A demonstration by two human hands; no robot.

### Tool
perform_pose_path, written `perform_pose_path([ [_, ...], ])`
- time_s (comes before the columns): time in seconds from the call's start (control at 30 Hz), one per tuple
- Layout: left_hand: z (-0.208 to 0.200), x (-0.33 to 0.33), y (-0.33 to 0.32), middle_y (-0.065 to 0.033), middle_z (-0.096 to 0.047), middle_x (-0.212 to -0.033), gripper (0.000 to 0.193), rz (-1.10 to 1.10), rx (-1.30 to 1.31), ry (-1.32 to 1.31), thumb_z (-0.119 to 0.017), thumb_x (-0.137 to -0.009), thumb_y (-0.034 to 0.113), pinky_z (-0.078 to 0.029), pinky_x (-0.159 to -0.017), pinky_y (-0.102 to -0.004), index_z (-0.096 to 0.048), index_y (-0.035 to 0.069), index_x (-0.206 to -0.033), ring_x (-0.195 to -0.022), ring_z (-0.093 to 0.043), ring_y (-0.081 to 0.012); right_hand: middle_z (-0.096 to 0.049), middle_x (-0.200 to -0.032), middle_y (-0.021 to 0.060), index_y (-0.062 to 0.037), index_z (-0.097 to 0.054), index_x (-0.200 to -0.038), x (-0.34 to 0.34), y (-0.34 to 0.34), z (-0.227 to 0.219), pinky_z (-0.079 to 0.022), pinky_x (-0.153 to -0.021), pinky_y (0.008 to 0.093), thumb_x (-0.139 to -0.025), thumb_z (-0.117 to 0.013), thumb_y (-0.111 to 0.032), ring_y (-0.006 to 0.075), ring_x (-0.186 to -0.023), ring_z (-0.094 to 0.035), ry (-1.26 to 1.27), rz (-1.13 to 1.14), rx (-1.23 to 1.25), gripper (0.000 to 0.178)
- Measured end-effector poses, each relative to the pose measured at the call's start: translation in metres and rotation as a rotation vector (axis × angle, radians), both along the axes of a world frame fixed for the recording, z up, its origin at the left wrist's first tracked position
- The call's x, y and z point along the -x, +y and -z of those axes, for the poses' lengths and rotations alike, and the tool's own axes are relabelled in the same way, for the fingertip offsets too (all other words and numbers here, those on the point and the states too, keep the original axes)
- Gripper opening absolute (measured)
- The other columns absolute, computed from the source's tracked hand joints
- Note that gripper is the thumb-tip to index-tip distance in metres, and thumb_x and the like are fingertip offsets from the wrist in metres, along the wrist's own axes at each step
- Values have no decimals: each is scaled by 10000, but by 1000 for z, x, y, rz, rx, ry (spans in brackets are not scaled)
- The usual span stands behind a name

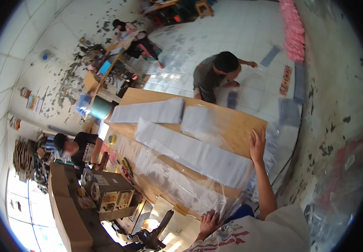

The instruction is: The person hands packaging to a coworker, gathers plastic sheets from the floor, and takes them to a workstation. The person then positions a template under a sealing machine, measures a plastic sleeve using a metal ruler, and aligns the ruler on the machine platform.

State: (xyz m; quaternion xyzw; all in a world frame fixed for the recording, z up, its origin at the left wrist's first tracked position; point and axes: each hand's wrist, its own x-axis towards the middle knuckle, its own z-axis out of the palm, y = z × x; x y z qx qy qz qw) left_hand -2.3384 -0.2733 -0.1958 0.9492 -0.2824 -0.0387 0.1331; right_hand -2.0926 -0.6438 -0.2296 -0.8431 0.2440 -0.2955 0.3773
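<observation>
My left hand [209, 223] is at the near edge of the wooden table [242, 126], fingers bent over the end of a clear plastic sheet [181, 180]. My right hand [257, 145] rests at the table's right edge with its fingers stretched out and nothing in them. Just left of it ends a long stack of frosted plastic sleeves [198, 153], lying slantwise across the table. Beyond that are another long stack of sleeves [148, 111] and a shorter, loose plastic pile [200, 119].
Pliers [127, 166] and other hand tools lie at the table's left side, near a metal-cased machine [112, 195]. A person [217, 73] crouches on the floor past the table; another [80, 149] works at left. Pink bundles [292, 31] line the right wall.
</observation>
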Motion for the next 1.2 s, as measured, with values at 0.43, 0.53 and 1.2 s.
perform_pose_path([
  [0.43,30,-8,-1,-67,-587,-1076,237,-16,18,-41,-710,-791,272,-427,-766,-504,-587,190,-976,-892,-546,-338,-331,-1526,172,-148,-600,-1283,-9,-11,-9,-400,-1041,431,-935,-637,-236,391,-1284,-444,11,41,-86,360],
  [0.53,32,-5,8,-73,-586,-1072,272,-12,3,-37,-724,-780,299,-427,-769,-498,-590,187,-988,-887,-547,-340,-335,-1519,178,-153,-601,-1276,-7,-6,-12,-401,-1038,438,-928,-642,-244,395,-1277,-447,-18,39,-46,362],
  [1.2,-30,-16,-13,-128,-546,-1098,482,-72,141,-35,-770,-735,403,-411,-901,-450,-602,98,-1068,-1019,-537,-317,-498,-1408,157,-159,-692,-1116,22,9,-47,-387,-1053,443,-906,-628,-231,374,-1265,-466,381,-150,315,231],
])
